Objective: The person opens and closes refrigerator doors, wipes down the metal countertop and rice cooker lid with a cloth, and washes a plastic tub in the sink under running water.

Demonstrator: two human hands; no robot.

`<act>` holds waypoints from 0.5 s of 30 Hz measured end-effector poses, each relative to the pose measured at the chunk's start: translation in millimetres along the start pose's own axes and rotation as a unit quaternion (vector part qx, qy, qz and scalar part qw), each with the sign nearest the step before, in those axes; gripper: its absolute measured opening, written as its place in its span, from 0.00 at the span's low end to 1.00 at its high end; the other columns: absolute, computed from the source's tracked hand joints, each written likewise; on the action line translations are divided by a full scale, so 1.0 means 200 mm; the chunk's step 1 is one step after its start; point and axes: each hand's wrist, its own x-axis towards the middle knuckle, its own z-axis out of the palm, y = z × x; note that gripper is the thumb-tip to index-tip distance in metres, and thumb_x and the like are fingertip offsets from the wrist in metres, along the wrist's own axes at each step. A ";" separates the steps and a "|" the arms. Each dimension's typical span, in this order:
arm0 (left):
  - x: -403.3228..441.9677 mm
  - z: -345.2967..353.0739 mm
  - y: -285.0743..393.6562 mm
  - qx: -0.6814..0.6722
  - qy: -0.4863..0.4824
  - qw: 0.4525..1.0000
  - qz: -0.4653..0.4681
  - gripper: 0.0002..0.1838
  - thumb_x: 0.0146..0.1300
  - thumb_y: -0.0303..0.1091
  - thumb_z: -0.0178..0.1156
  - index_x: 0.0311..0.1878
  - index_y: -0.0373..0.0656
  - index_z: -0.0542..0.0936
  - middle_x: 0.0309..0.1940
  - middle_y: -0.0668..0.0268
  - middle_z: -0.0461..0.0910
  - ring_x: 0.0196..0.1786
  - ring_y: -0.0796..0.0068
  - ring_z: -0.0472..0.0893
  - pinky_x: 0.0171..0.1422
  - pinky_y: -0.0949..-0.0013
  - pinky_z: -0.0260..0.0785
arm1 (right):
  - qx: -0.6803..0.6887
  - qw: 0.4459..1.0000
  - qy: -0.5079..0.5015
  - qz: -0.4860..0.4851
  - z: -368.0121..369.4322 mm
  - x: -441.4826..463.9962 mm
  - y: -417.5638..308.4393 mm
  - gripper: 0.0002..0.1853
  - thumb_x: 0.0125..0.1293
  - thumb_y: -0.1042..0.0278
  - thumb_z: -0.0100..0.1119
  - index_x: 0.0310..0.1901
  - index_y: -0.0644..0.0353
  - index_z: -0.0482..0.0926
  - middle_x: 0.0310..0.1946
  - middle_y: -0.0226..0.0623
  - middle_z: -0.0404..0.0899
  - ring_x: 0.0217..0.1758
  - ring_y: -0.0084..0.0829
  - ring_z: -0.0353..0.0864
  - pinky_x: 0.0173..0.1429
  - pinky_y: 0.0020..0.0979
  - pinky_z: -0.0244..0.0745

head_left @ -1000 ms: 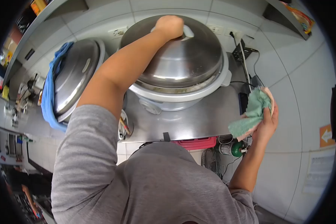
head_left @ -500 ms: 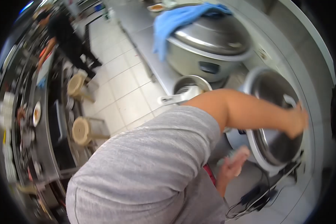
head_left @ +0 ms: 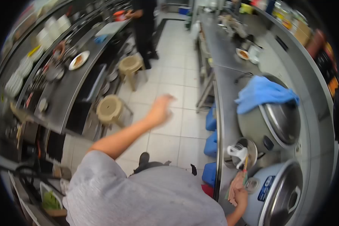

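My left hand (head_left: 161,110) is raised over the tiled floor, away from the counters. It is blurred, with its fingers loosely apart and nothing visible in them. At the lower right, my right hand (head_left: 240,196) is closed on a pinkish cloth (head_left: 236,184) with a greenish edge. Right beside that hand stands a pale blue rice cooker (head_left: 257,188) with its metal lid (head_left: 284,199) on. Just beyond the cloth is a metal pot (head_left: 251,147) with a white-handled utensil (head_left: 237,153) in it.
A larger rice cooker (head_left: 252,124), draped with a blue cloth (head_left: 265,94), stands farther along the steel counter (head_left: 226,94). Two stools (head_left: 110,108) line the left counter (head_left: 69,98), which holds a plate of food (head_left: 79,60). A person in dark clothes (head_left: 144,30) stands up the aisle.
My view and body have turned left. My left hand has left the lidded rice cooker and swung out over the aisle. My right hand still has the cloth, now beside the cooker's front.
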 end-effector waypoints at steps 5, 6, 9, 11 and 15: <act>-0.49 -0.59 -1.01 0.158 0.002 0.923 -0.352 0.24 0.49 0.28 0.60 0.53 0.42 0.75 0.52 0.51 0.75 0.55 0.51 0.73 0.60 0.57 0.67 | 0.294 0.928 -0.097 -0.205 -0.20 -0.59 -1.25 0.15 0.65 0.67 0.56 0.50 0.66 0.77 0.29 0.35 0.81 0.27 0.17 0.76 0.29 0.18 0.67; -0.55 -0.63 -1.17 0.141 -0.016 0.910 -0.391 0.23 0.50 0.30 0.61 0.53 0.41 0.76 0.51 0.51 0.76 0.54 0.51 0.75 0.59 0.57 0.68 | 0.321 0.903 -0.144 -0.245 -0.13 -0.59 -1.46 0.15 0.65 0.68 0.57 0.50 0.65 0.77 0.30 0.33 0.81 0.28 0.17 0.75 0.30 0.18 0.67; -0.84 -0.58 -1.55 -0.006 -0.069 0.848 -0.526 0.23 0.50 0.32 0.64 0.52 0.41 0.76 0.46 0.52 0.79 0.49 0.56 0.78 0.54 0.60 0.70 | 0.278 0.898 -0.227 -0.256 0.17 -0.49 -1.94 0.18 0.62 0.66 0.61 0.53 0.63 0.77 0.31 0.34 0.81 0.28 0.20 0.75 0.32 0.22 0.70; -1.02 -0.50 -1.79 -0.113 -0.059 0.817 -0.563 0.24 0.50 0.34 0.65 0.53 0.44 0.76 0.45 0.57 0.78 0.48 0.63 0.77 0.52 0.62 0.69 | 0.183 0.919 -0.177 -0.302 0.48 -0.26 -2.06 0.20 0.61 0.65 0.62 0.54 0.63 0.76 0.31 0.34 0.81 0.29 0.21 0.76 0.34 0.24 0.71; -1.01 -0.65 -1.98 -0.213 -0.037 0.730 -0.649 0.24 0.53 0.36 0.65 0.54 0.44 0.76 0.49 0.61 0.77 0.50 0.65 0.74 0.54 0.57 0.67 | 0.010 0.932 -0.228 -0.280 0.73 -0.09 -2.34 0.25 0.58 0.62 0.65 0.55 0.64 0.75 0.31 0.37 0.81 0.29 0.25 0.78 0.38 0.29 0.74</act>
